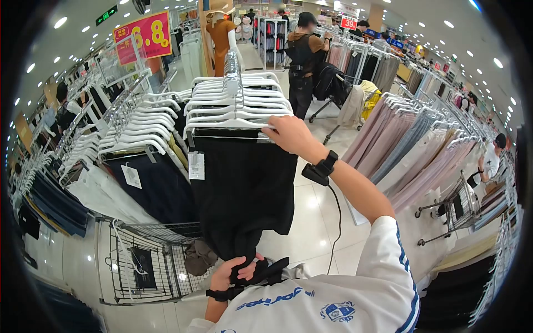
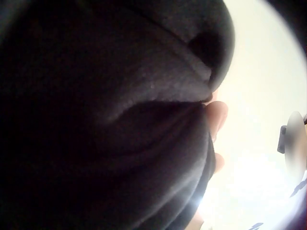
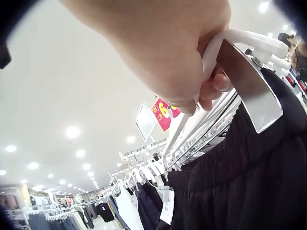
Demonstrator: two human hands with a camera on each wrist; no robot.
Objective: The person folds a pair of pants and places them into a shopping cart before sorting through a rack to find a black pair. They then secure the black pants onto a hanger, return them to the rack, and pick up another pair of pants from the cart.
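Note:
Black trousers (image 1: 244, 177) with a gathered waistband hang by metal clips from a white hanger (image 1: 222, 124) at the front of a rack. My right hand (image 1: 293, 136) grips the right end of that hanger, and in the right wrist view its fingers (image 3: 221, 82) curl round the white plastic beside a shiny metal clip (image 3: 254, 91). A white tag (image 1: 196, 165) dangles at the left of the waistband. Lower down, my left hand (image 1: 236, 273) holds the bunched trouser legs close to my body. Dark folded cloth (image 2: 120, 124) fills most of the left wrist view, hiding most of that hand.
Behind the trousers, more white hangers (image 1: 239, 91) crowd the rail. A wire shopping cart (image 1: 125, 261) with brown cloth (image 1: 201, 258) in it stands at lower left. Clothing racks flank both sides, with pink trousers (image 1: 383, 133) at right. A person (image 1: 302, 61) stands further down the aisle.

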